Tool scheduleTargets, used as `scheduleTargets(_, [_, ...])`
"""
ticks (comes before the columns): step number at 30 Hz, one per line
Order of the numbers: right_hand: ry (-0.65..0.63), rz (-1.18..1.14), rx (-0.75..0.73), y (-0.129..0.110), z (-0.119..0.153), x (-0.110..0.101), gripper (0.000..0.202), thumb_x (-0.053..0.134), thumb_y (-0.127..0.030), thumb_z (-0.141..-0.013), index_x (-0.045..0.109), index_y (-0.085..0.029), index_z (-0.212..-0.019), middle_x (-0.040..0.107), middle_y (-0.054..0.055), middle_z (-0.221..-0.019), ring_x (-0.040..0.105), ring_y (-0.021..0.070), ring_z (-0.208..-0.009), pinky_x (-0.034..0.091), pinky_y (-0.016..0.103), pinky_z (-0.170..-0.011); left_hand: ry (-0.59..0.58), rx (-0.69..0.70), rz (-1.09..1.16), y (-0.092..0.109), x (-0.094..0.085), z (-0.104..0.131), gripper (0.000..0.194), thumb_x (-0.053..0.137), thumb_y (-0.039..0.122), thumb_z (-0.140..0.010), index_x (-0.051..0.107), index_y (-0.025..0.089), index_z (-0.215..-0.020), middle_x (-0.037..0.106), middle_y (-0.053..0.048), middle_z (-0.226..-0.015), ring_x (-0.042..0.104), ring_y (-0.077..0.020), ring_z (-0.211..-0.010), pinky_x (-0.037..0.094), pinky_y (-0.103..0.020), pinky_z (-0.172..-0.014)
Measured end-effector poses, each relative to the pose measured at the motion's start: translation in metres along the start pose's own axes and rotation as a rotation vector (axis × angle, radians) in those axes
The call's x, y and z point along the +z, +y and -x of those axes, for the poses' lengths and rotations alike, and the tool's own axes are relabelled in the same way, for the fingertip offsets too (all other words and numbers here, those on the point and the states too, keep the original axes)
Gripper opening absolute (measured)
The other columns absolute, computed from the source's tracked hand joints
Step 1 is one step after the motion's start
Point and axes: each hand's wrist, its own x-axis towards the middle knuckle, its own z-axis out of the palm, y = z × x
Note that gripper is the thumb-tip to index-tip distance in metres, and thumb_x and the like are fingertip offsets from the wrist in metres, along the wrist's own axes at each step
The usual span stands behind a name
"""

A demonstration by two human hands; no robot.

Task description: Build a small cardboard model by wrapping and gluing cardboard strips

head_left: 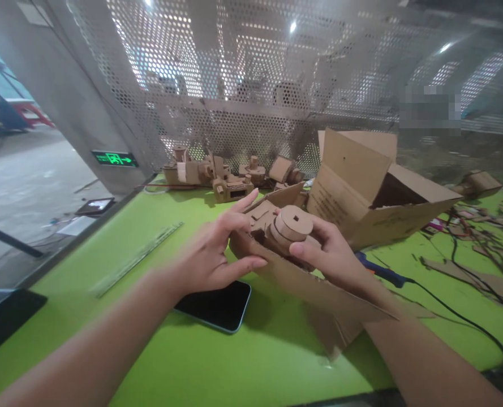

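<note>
Cardboard [306, 288] by the phone [223, 308] seems light, bendable; our left hand [209, 254] loosely pinches it, right hand [338, 257] cups its sturdier drum [292, 227].

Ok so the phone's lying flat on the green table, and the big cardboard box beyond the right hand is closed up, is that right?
The cardboard box isn't closed: the head view shows it open, flaps up. The rest stands.

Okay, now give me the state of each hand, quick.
Left hand: partly open, gripping the cardboard piece by its edge.
Right hand: curled around the round cardboard turret, thumb on its near side.
</note>
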Motion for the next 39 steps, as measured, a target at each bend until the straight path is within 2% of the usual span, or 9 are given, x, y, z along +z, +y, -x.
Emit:
scheduleTargets(8, [0.125, -0.272, 0.112, 0.015, -0.006, -0.008, 0.047, 0.088, -0.052, -0.082, 0.078, -0.028, -0.120, 0.079, 0.006, -0.128, 0.074, 0.0296, -0.120, 0.059, 0.046, -0.107, 0.008, -0.006, 0.020, -0.002, 0.000, 0.000, 0.045, 0.079, 0.021, -0.090, 0.039, 0.027, -0.110, 0.038, -0.024, -0.169, 0.044, -0.0417, -0.155, 0.054, -0.061, -0.112])
scheduleTargets(15, [0.162, -0.268, 0.154, 0.018, -0.007, -0.008, 0.044, 0.087, -0.053, -0.082, 0.078, -0.026, -0.116, 0.081, 0.008, -0.125, 0.077, 0.0290, -0.113, 0.064, 0.044, -0.097, 0.012, -0.085, 0.013, 0.000, 0.002, 0.000, 0.043, 0.078, 0.025, -0.091, 0.039, 0.027, -0.108, 0.039, -0.022, -0.170, 0.057, -0.0419, -0.145, 0.052, -0.065, -0.113])
scheduleTargets(21, [0.206, -0.163, 0.161, 0.010, -0.009, -0.010, 0.043, 0.081, -0.058, -0.086, 0.076, -0.026, -0.114, 0.082, 0.007, -0.119, 0.077, 0.0287, -0.109, 0.064, 0.043, -0.096, -0.020, -0.244, 0.067, 0.005, 0.007, -0.004, 0.038, 0.078, 0.031, -0.093, 0.043, 0.027, -0.106, 0.030, -0.018, -0.174, 0.036, -0.0381, -0.160, 0.047, -0.061, -0.119])
scheduleTargets(23, [0.246, -0.098, 0.152, 0.006, -0.011, -0.011, 0.042, 0.078, -0.058, -0.089, 0.076, -0.025, -0.115, 0.081, 0.008, -0.122, 0.075, 0.0297, -0.116, 0.062, 0.044, -0.101, -0.039, -0.313, 0.079, 0.003, 0.009, -0.003, 0.037, 0.078, 0.035, -0.093, 0.044, 0.026, -0.105, 0.029, -0.017, -0.174, 0.038, -0.0372, -0.157, 0.049, -0.060, -0.117])
scheduleTargets(27, [0.379, -0.090, 0.115, 0.008, -0.016, -0.014, 0.042, 0.072, -0.056, -0.093, 0.075, -0.023, -0.118, 0.079, 0.009, -0.129, 0.070, 0.0305, -0.128, 0.057, 0.046, -0.111, -0.077, -0.401, 0.097, -0.010, 0.006, 0.002, 0.036, 0.075, 0.041, -0.095, 0.044, 0.025, -0.104, 0.037, -0.018, -0.168, 0.066, -0.0272, -0.122, 0.061, -0.050, -0.099])
scheduleTargets(30, [0.414, -0.140, 0.092, 0.014, -0.019, -0.015, 0.044, 0.072, -0.056, -0.093, 0.074, -0.023, -0.122, 0.078, 0.009, -0.131, 0.068, 0.0306, -0.133, 0.056, 0.049, -0.113, -0.072, -0.393, 0.078, -0.021, 0.000, 0.004, 0.036, 0.074, 0.040, -0.095, 0.044, 0.024, -0.104, 0.047, -0.016, -0.159, 0.069, -0.0183, -0.099, 0.063, -0.041, -0.090])
scheduleTargets(33, [0.448, -0.206, 0.122, 0.013, -0.021, -0.015, 0.041, 0.076, -0.053, -0.089, 0.075, -0.023, -0.117, 0.079, 0.008, -0.130, 0.068, 0.0310, -0.132, 0.056, 0.050, -0.113, -0.048, -0.368, 0.036, -0.025, -0.005, 0.005, 0.033, 0.075, 0.037, -0.094, 0.048, 0.024, -0.106, 0.047, -0.016, -0.161, 0.068, -0.0239, -0.117, 0.060, -0.042, -0.098])
scheduleTargets(36, [0.441, -0.226, 0.176, 0.007, -0.019, -0.013, 0.037, 0.079, -0.049, -0.088, 0.076, -0.023, -0.114, 0.079, 0.009, -0.129, 0.070, 0.0306, -0.129, 0.056, 0.049, -0.113, -0.044, -0.327, 0.026, -0.022, -0.006, 0.002, 0.027, 0.076, 0.038, -0.094, 0.054, 0.024, -0.102, 0.044, -0.016, -0.165, 0.054, -0.0330, -0.146, 0.052, -0.050, -0.114])
scheduleTargets(39, [0.386, -0.198, 0.200, 0.007, -0.019, -0.014, 0.041, 0.077, -0.052, -0.090, 0.075, -0.024, -0.121, 0.077, 0.009, -0.134, 0.071, 0.0302, -0.129, 0.057, 0.049, -0.113, -0.063, -0.298, 0.017, -0.017, -0.007, 0.000, 0.025, 0.076, 0.037, -0.094, 0.056, 0.024, -0.098, 0.048, -0.016, -0.164, 0.042, -0.0357, -0.156, 0.046, -0.055, -0.121])
